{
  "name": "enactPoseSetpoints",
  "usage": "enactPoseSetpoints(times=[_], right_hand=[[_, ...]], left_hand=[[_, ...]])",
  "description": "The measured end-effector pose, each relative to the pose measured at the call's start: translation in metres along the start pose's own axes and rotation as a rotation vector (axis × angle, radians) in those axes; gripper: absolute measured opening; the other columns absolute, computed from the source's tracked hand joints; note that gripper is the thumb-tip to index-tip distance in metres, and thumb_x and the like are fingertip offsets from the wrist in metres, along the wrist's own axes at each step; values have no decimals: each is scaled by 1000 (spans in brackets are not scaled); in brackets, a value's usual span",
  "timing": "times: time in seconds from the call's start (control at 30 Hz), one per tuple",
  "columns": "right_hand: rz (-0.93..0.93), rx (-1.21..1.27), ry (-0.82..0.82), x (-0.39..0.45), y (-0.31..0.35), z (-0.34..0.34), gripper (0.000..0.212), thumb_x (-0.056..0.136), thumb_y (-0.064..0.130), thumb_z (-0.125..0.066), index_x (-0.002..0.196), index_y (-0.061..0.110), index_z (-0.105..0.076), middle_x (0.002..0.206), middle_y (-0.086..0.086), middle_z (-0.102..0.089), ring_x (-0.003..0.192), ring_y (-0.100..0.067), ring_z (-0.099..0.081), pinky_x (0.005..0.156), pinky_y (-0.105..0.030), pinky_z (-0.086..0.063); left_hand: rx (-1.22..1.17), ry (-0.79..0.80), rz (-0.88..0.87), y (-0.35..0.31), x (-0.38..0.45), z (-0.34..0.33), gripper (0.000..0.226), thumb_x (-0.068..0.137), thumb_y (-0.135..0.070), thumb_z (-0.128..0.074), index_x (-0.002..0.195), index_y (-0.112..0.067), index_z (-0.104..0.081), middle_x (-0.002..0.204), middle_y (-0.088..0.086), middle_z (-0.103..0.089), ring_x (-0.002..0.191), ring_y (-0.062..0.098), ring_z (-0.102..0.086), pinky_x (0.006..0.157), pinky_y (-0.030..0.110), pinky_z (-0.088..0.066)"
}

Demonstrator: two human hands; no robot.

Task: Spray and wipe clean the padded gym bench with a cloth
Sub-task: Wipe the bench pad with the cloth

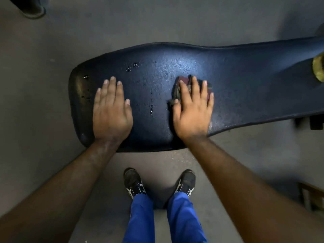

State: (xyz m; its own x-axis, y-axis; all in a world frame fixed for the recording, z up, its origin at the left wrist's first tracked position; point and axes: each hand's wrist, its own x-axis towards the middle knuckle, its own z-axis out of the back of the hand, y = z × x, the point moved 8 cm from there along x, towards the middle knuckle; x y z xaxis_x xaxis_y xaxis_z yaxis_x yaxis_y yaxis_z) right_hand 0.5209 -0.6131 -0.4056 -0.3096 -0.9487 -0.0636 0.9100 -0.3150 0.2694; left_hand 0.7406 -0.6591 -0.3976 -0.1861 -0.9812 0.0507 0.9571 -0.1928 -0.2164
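A dark blue padded gym bench (pixel 245 81) stretches from the left middle to the right edge, its surface wet with droplets and a shiny damp patch near the centre. My right hand (pixel 192 109) lies flat with spread fingers, pressing a small dark red and grey cloth (pixel 182 83) onto the pad; most of the cloth is hidden under the palm. My left hand (pixel 112 109) rests flat and empty on the wide left end of the bench, fingers slightly apart.
Grey floor (pixel 43 85) surrounds the bench. My feet in dark shoes (pixel 133 183) stand just in front of it. A yellowish round object (pixel 318 67) sits at the bench's right edge. A dark base (pixel 33 9) is at top left, and a frame (pixel 310 197) at lower right.
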Motion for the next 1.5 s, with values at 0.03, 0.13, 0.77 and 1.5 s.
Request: enactPoseSetpoints(times=[0.03,0.13,0.77,1.5], right_hand=[[68,-11,21,-8,20,-3,59,96,44,-38,153,29,-39,165,-5,-26,154,-32,-16,124,-55,-11],[700,-39,236,-32,50,-11,56,98,42,-41,152,27,-41,164,-7,-30,152,-32,-22,122,-55,-17],[757,-76,259,94,113,-24,58,94,42,-34,150,29,-43,161,-5,-36,151,-31,-27,122,-51,-17],[-27,-26,6,-19,16,-2,63,95,49,-30,153,24,-39,164,-9,-29,153,-33,-20,123,-55,-16]], left_hand=[[6,3,5,0,0,-1,55,98,-25,-39,146,1,-38,155,19,-33,146,31,-26,121,45,-18],[0,-11,11,-3,-1,-2,54,98,-25,-38,145,0,-39,155,19,-34,146,31,-28,121,45,-19],[-5,-66,15,1,-1,1,51,99,-23,-39,143,2,-44,153,18,-37,145,29,-30,120,46,-24],[-167,-80,72,8,-1,5,52,92,-21,-34,136,0,-52,149,17,-44,142,29,-36,121,42,-21]])
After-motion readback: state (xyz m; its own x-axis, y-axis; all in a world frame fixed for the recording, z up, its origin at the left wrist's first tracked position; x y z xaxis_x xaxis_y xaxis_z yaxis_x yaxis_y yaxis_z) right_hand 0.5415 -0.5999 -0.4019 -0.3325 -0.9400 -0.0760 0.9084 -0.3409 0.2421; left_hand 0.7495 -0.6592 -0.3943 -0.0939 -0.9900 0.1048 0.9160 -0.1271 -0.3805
